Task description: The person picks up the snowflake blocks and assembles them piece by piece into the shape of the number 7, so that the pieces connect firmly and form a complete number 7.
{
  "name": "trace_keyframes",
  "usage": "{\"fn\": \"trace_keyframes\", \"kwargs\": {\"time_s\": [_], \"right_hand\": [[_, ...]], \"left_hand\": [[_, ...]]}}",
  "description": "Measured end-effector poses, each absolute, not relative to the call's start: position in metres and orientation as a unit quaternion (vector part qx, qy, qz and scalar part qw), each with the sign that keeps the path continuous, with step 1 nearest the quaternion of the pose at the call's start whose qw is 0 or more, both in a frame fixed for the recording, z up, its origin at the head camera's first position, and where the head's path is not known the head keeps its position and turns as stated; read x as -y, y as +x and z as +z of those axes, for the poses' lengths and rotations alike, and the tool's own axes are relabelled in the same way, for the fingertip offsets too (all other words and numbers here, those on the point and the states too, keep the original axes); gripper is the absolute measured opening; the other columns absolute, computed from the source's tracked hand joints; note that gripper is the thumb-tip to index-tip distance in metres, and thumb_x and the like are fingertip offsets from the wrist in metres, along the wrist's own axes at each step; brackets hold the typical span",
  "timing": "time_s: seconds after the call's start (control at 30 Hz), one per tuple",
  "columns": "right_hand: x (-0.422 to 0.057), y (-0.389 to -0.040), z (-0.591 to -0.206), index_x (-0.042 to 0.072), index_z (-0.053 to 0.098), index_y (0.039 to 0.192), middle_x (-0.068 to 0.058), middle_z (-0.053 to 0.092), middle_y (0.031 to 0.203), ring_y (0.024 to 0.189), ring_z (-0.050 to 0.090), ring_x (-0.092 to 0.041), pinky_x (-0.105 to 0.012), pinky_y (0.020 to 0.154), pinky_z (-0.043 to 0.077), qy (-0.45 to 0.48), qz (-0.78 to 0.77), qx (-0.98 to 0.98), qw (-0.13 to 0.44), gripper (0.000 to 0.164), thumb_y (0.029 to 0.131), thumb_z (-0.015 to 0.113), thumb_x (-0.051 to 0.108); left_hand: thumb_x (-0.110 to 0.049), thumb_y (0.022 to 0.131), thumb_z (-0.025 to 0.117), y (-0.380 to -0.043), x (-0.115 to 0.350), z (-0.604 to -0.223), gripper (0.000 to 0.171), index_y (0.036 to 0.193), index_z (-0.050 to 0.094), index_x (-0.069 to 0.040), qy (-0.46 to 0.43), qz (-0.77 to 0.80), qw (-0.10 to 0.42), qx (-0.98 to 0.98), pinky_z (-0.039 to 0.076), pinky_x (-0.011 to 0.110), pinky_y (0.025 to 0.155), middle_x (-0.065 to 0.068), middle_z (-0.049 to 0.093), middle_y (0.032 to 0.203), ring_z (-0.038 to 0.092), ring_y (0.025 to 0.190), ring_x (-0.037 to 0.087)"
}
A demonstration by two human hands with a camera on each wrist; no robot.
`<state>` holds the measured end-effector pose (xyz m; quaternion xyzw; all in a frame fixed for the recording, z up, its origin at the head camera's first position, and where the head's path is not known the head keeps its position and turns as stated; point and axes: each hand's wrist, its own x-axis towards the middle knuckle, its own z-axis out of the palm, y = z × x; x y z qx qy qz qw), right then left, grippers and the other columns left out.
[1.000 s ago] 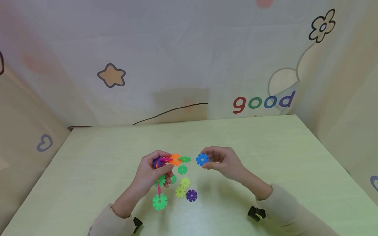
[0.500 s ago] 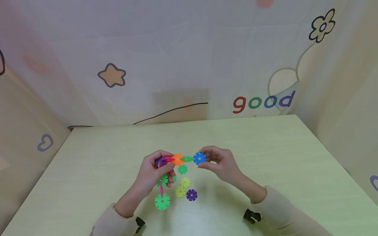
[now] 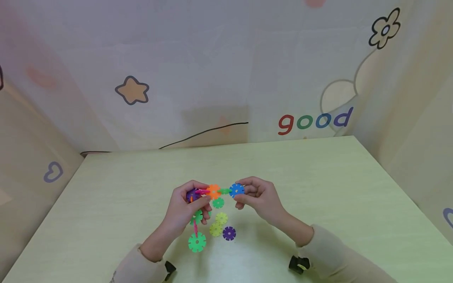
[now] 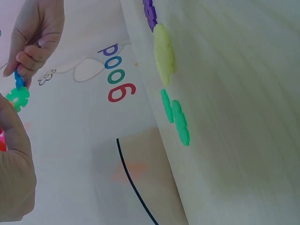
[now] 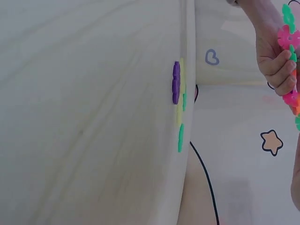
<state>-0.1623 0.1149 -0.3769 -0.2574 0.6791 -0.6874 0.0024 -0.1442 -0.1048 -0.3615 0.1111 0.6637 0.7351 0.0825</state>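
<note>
My left hand (image 3: pixel 185 208) grips a chain of interlocking plastic notched discs. The chain shows a purple disc (image 3: pixel 192 195), an orange disc (image 3: pixel 214 192) and an edge-on green disc (image 3: pixel 224 191); a larger green disc (image 3: pixel 197 242) hangs at its lower end. Part of the chain is hidden behind my left fingers. Between thumb and fingers my right hand (image 3: pixel 263 198) pinches a blue notched disc (image 3: pixel 236 190). In the left wrist view the blue disc (image 4: pixel 19 80) meets the green disc (image 4: pixel 18 97) at its rim; how deep their slots engage cannot be told.
Loose discs lie on the pale table (image 3: pixel 304 177) below the hands: a green disc (image 3: pixel 218 203), two yellow discs (image 3: pixel 216 229) that touch or overlap, and a purple disc (image 3: pixel 229 233). Another green disc is partly hidden by my left fingers. A printed curtain (image 3: pixel 198 78) stands behind the table.
My right hand has moved left with the blue disc, closing the gap to the chain's green end disc. My left hand and the chain have shifted slightly right.
</note>
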Motion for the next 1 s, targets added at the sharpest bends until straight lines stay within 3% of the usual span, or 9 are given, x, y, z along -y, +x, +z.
{"fn": "trace_keyframes", "kwargs": {"time_s": [0.17, 1.0], "right_hand": [[-0.1139, -0.1612, -0.3764, -0.017, 0.053, 0.104, 0.000, 0.067, 0.074, 0.061, 0.065, -0.014, -0.034, 0.062, 0.055, -0.247, -0.721, -0.647, 0.024, 0.030, 0.080, 0.065, -0.002], [-0.1073, -0.1614, -0.3817, -0.017, 0.053, 0.104, -0.002, 0.067, 0.073, 0.060, 0.065, -0.015, -0.035, 0.064, 0.054, -0.228, -0.742, -0.630, 0.034, 0.032, 0.080, 0.066, -0.002]], "left_hand": [[0.002, 0.085, 0.060, -0.1438, 0.1042, -0.3625, 0.022, 0.106, 0.053, 0.004, 0.117, 0.736, 0.073, -0.662, 0.052, 0.031, 0.045, 0.010, 0.060, 0.064, 0.058, 0.049, 0.017], [0.003, 0.084, 0.061, -0.1409, 0.1062, -0.3650, 0.024, 0.105, 0.052, 0.009, 0.139, 0.733, 0.047, -0.664, 0.052, 0.033, 0.045, 0.008, 0.061, 0.062, 0.059, 0.047, 0.017]]}}
